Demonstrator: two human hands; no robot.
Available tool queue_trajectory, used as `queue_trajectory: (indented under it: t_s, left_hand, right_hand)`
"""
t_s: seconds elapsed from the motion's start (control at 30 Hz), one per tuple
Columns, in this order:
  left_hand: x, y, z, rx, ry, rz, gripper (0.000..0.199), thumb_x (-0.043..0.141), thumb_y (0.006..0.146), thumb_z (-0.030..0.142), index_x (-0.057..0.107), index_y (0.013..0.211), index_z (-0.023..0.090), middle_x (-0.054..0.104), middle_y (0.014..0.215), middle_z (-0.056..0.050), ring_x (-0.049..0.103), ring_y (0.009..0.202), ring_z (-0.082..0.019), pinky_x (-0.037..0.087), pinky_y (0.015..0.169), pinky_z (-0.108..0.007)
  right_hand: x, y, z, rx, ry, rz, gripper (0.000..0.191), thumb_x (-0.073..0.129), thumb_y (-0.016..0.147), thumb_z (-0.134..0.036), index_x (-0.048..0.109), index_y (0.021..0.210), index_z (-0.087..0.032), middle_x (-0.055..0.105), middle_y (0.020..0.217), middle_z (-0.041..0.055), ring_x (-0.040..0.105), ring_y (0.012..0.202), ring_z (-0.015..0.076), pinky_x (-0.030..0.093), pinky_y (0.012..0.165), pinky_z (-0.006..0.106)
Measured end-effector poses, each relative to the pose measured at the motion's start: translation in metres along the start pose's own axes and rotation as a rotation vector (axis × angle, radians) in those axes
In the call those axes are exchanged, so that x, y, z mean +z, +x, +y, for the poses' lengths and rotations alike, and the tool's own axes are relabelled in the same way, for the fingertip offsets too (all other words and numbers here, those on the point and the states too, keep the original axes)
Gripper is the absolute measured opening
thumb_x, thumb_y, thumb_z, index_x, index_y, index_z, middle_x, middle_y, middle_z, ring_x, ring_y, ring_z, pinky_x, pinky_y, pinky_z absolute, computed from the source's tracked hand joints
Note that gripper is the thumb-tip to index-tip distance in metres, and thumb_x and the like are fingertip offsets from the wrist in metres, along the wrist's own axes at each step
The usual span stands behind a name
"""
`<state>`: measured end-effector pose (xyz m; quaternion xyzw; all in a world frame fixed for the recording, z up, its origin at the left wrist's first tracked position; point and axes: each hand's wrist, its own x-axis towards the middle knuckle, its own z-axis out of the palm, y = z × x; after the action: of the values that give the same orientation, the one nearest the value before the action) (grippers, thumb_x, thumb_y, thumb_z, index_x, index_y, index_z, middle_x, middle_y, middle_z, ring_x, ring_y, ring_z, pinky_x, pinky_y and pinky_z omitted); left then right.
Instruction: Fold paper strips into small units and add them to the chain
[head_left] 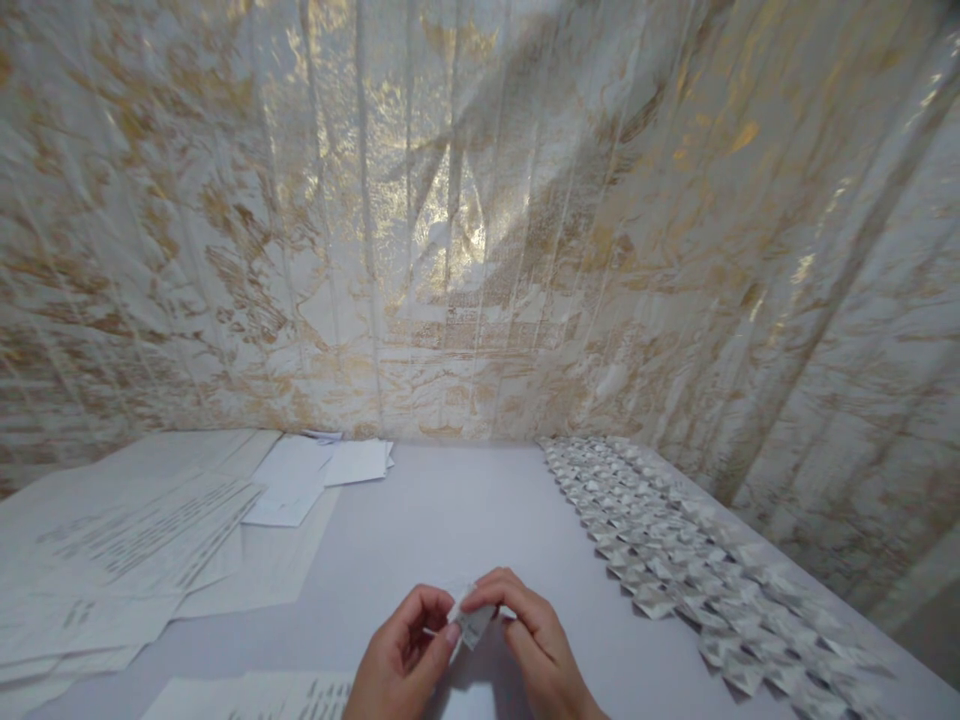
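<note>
A small folded piece of printed paper (472,624) is held between my two hands, low in the middle of the head view. My left hand (409,655) pinches its left side between thumb and fingers. From the right, my right hand (536,640) has its fingers closed on the upper edge of the same piece. Just below the hands, a white sheet (469,703) lies partly in view at the bottom edge. Near my left wrist is a sheet with printed text (255,697).
Overlapping printed sheets (150,540) cover the table's left side. Blank white papers (289,485) lie at the back left. Rows of small folded paper pieces (675,540) run along the right side of the table (450,520). A patterned curtain (465,230) hangs behind.
</note>
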<state>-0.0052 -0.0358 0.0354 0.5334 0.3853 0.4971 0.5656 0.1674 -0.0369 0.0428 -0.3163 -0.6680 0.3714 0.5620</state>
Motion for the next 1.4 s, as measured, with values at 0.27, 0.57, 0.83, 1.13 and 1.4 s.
queue_trajectory:
  t_s: [0.27,0.57,0.83,1.13,1.4]
  left_hand:
    - [-0.004,0.001,-0.005,0.036,0.048,-0.019,0.035,0.075,0.081,0.055,0.066,0.086,0.022,0.060,0.080,0.002,0.057,0.073,-0.017,0.045,0.070,-0.026]
    - [-0.006,0.003,-0.009,0.031,0.135,-0.063,0.017,0.071,0.083,0.034,0.066,0.093,0.021,0.060,0.076,0.004,0.058,0.073,-0.018,0.045,0.070,-0.026]
    - [-0.007,0.001,0.003,0.050,0.142,-0.107,0.035,0.068,0.089,0.053,0.068,0.082,0.019,0.063,0.078,0.000,0.059,0.078,-0.020,0.045,0.073,-0.028]
    - [-0.010,0.005,0.002,0.042,0.209,-0.135,0.038,0.070,0.085,0.055,0.067,0.077,0.019,0.057,0.075,0.002,0.054,0.069,-0.016,0.040,0.064,-0.027]
    - [-0.012,0.007,0.006,0.059,0.299,-0.116,0.035,0.068,0.087,0.050,0.062,0.069,0.020,0.052,0.069,0.003,0.049,0.066,-0.016,0.037,0.063,-0.028]
  right_hand:
    - [0.004,-0.002,0.002,-0.007,-0.262,-0.037,0.014,0.060,0.084,-0.011,0.068,0.088,-0.022,0.069,0.083,0.0013,0.062,0.081,0.0183,0.044,0.073,0.027]
    - [0.004,-0.001,-0.002,-0.310,-0.507,-0.046,0.024,0.054,0.079,-0.006,0.059,0.094,-0.024,0.063,0.108,0.0058,0.060,0.097,0.0218,0.047,0.085,0.032]
    - [0.003,-0.002,0.001,-0.204,-0.369,-0.079,0.011,0.057,0.090,-0.021,0.061,0.100,-0.023,0.066,0.094,0.0051,0.061,0.084,0.0209,0.046,0.075,0.031]
    - [0.002,0.002,-0.001,0.322,0.004,0.024,0.040,0.076,0.082,-0.056,0.067,0.070,-0.018,0.057,0.067,-0.0007,0.049,0.066,0.0158,0.037,0.065,0.029]
    - [0.003,0.004,-0.002,0.378,0.082,0.060,0.049,0.073,0.080,-0.065,0.064,0.068,-0.018,0.049,0.062,-0.0031,0.040,0.060,0.0137,0.031,0.059,0.027]
